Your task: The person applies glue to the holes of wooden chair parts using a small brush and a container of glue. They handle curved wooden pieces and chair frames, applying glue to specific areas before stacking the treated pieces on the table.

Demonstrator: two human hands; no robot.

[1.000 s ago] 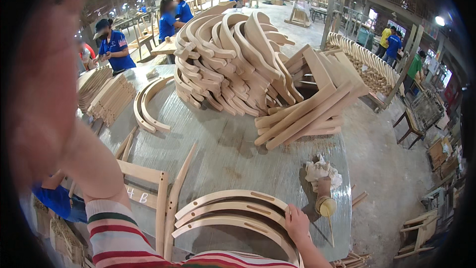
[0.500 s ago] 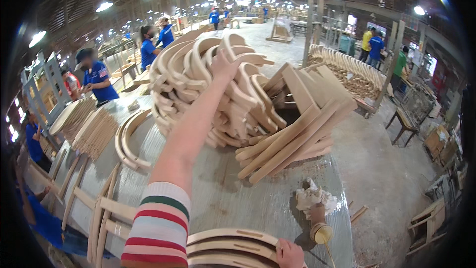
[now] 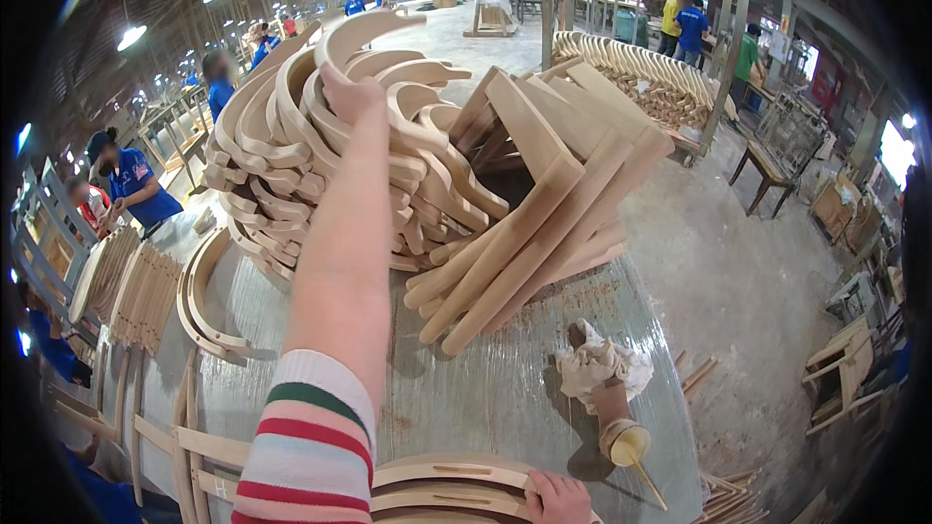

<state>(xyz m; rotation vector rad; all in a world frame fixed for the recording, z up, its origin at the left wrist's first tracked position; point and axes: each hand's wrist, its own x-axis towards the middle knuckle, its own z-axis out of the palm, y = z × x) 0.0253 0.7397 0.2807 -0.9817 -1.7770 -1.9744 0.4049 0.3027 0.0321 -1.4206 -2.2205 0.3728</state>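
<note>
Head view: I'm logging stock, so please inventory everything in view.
Table: one, grey, centre
Curved pile: one, pale, table's far side
Angled frames: several, brown, right of pile
Arcs: two, pale, left of pile
Slat stacks: two, tan, left
Chair frames: several, pale, lower left
Rails: at least two, pale, near edge
Cup: one, brown, table's right
Stick: one, yellow, in cup
Wad: one, whitish, beyond cup
Rods: several, brown, lower right
Stacked row: one, pale, background right
People: several, mostly blue-clad, around
Lamps: many, white, overhead
Sleeve: one, striped, lower centre
Left hand: one, bare, at pile
Right hand: one, bare, at rails
</note>
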